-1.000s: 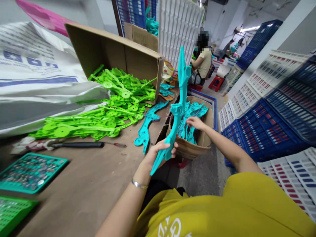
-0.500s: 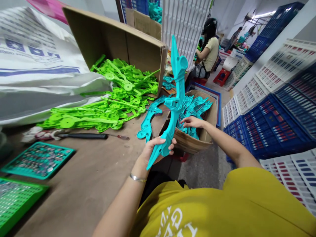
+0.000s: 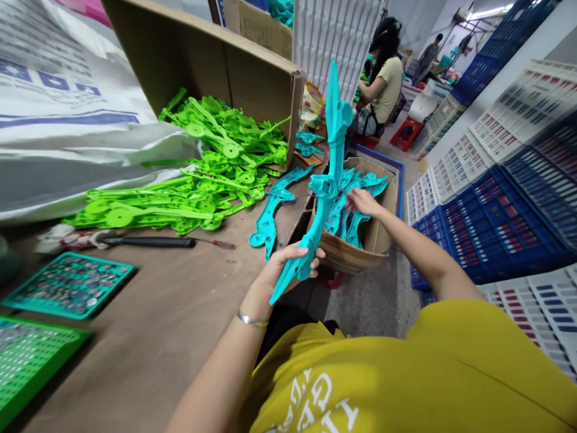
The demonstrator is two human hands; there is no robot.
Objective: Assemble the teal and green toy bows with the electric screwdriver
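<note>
My left hand (image 3: 295,261) is closed around the lower end of a turquoise plastic toy bow (image 3: 322,201), which stands nearly upright in front of me. My right hand (image 3: 363,202) is over a cardboard box (image 3: 356,258) of turquoise bow halves (image 3: 367,180). Its fingers are loosely bent and apart, with nothing visible in them; whether they touch the pieces I cannot tell. Another turquoise bow half (image 3: 269,219), hollow side showing, lies on the table (image 3: 148,337) left of the held bow, with a thin wire near it.
Bright green plastic parts (image 3: 216,156) spill from a tipped cardboard box (image 3: 256,66). A screwdriver (image 3: 216,243), a black-handled tool (image 3: 153,241) and a turquoise tray of small metal parts (image 3: 72,285) lie on the table. Stacked crates (image 3: 500,222) stand right. A person (image 3: 383,84) sits beyond.
My right hand has moved away from me and slightly right over the box, its fingers more bent. The held bow has shifted a little right in view, still in my left hand.
</note>
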